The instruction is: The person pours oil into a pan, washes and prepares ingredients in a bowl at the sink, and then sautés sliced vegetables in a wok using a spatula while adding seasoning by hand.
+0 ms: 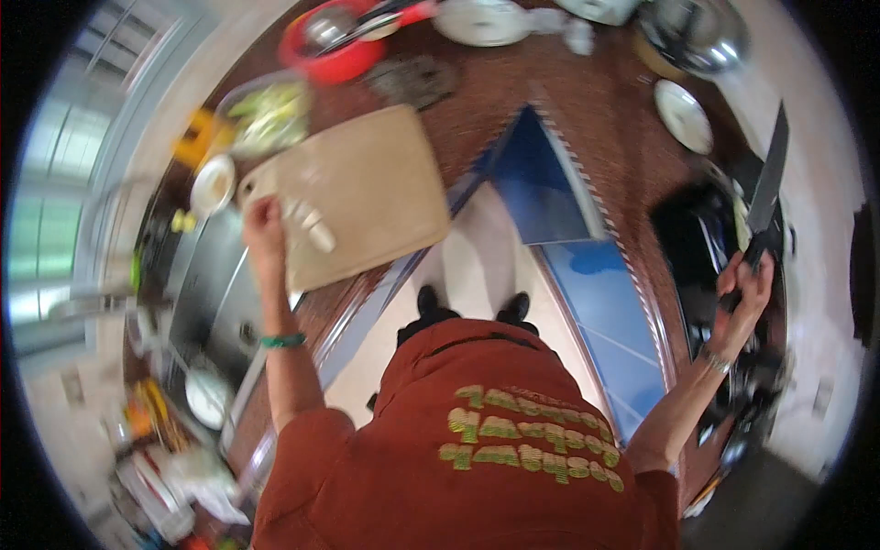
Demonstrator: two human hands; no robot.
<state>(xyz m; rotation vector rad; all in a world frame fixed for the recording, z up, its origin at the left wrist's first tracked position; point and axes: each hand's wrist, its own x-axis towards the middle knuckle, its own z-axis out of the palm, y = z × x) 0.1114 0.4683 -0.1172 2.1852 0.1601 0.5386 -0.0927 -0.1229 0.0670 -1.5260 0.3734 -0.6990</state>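
Note:
My right hand [746, 289] grips the dark handle of a kitchen knife [768, 175], its blade pointing away from me above the black stove on the right. On the left, my left hand [265, 223], a green bangle at its wrist, is over the near left edge of a beige cutting board [371, 185]. Its fingers look curled and are blurred, so whether they hold anything cannot be told. White cut pieces of food [317, 230] lie on the board just right of that hand.
A bowl of green vegetables [268, 113] and a small white dish [214, 185] stand beyond the board. Farther back is a red basin [333, 45] with utensils. A steel sink [220, 302] lies left, a black stove [694, 240] right. A white plate [683, 117] and steel pot [694, 34] stand back right.

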